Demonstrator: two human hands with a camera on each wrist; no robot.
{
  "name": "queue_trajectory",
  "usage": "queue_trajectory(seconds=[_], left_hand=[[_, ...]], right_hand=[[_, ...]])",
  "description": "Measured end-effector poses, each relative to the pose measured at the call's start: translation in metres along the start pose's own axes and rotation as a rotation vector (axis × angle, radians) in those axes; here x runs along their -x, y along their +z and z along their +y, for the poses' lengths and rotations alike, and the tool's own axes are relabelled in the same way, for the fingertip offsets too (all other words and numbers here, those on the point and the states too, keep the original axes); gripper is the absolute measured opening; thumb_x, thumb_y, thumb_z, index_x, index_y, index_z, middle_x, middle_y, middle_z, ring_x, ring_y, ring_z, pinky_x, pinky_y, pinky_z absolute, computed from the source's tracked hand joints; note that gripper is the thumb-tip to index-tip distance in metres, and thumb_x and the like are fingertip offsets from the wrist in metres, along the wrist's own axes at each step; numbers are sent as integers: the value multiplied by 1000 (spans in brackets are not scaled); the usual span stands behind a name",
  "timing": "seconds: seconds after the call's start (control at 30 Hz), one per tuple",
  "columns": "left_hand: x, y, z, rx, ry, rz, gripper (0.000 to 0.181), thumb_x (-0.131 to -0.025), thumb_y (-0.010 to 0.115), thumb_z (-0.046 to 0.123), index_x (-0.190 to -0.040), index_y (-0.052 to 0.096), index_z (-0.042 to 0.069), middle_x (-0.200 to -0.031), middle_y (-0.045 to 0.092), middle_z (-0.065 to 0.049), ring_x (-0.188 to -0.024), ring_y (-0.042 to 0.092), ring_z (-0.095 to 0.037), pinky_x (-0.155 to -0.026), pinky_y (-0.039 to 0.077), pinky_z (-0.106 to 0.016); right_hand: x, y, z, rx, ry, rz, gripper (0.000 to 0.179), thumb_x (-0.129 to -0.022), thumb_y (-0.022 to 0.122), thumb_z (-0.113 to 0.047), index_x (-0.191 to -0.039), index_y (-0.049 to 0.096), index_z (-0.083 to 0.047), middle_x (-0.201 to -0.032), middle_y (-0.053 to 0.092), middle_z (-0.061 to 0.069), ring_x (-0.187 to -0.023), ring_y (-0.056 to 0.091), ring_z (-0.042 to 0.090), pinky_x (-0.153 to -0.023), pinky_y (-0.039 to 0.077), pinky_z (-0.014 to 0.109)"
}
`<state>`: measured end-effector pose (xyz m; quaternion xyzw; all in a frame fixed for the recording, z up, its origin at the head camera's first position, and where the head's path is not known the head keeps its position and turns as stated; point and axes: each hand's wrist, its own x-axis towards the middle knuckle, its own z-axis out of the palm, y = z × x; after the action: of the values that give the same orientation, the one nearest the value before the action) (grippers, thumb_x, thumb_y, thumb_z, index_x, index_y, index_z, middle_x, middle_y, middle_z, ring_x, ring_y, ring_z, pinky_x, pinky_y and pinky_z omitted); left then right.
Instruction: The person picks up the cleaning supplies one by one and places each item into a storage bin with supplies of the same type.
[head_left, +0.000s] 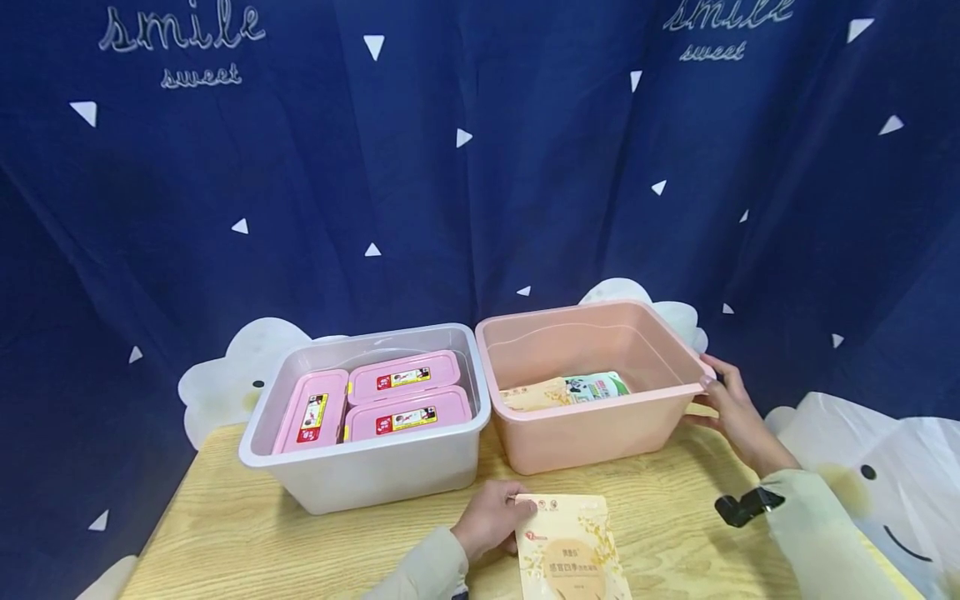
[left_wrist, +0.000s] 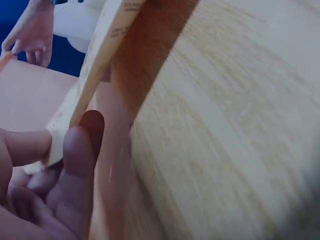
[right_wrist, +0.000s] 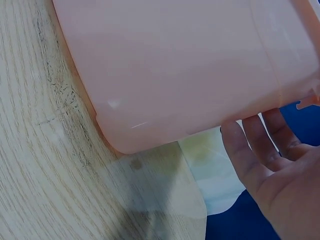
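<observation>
My left hand point(head_left: 491, 518) pinches the upper left edge of a cream pouch point(head_left: 573, 550) with orange plant prints, in front of the bins. The left wrist view shows the pouch point(left_wrist: 95, 60) edge-on between thumb and fingers. My right hand point(head_left: 738, 417) holds the right end of a peach plastic bin point(head_left: 585, 433), at its rim. In the right wrist view several fingers point(right_wrist: 240, 150) reach against the bin's outer wall point(right_wrist: 175, 75). Inside the bin lie another cream pouch point(head_left: 532, 395) and a green-and-white packet point(head_left: 596, 386).
A pale grey bin point(head_left: 382, 475) stands left of the peach one, their rims about touching. It holds three pink lidded boxes point(head_left: 405, 377). Both bins rest on a wooden table point(head_left: 225, 533). Behind hangs a dark blue curtain point(head_left: 420, 192) with white triangles and clouds.
</observation>
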<state>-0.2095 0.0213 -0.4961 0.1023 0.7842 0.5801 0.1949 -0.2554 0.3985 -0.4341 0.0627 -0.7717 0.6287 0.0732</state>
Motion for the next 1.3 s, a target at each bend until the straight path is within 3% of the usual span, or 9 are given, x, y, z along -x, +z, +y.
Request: queue_trajectory(seconds=[0.27,0.57,0.87,1.03,1.3], left_hand=[[-4,-11,21,-111,233,117,10,-81,65,15,-86,74,12,-73,70,-3,-58,52,1,-50,43,-17],[-3,-22,50,-156,289,178,12,-83,64,19,-90,73,15,-78,71,5,-66,55,3,-62,45,-16],[7,-28,70,-197,395,160,12,-83,65,22,-91,74,22,-90,72,6,-76,61,4,-69,48,-15],[15,-32,87,-264,474,135,13,-83,66,22,-93,74,22,-91,72,5,-77,63,3,-67,49,-14],[24,-42,106,-343,505,65,13,-83,66,20,-93,74,18,-91,73,4,-70,59,8,-61,48,-13]], right_hand=[[-3,0,-2,21,-4,9,48,-99,34,-30,-142,13,-26,-115,37,-5,-89,57,2,-72,53,35],[0,-2,-3,24,-9,12,47,-99,33,-30,-141,13,-26,-115,37,-7,-89,58,0,-72,53,35],[2,-4,-2,64,14,10,48,-99,31,-34,-142,12,-28,-117,35,-9,-90,57,0,-73,53,36],[0,-3,-2,91,15,17,47,-99,30,-34,-142,12,-30,-118,34,-8,-90,56,-2,-73,53,36],[2,-1,-2,81,23,3,49,-99,31,-36,-142,10,-28,-119,33,-7,-91,56,-1,-74,53,36]])
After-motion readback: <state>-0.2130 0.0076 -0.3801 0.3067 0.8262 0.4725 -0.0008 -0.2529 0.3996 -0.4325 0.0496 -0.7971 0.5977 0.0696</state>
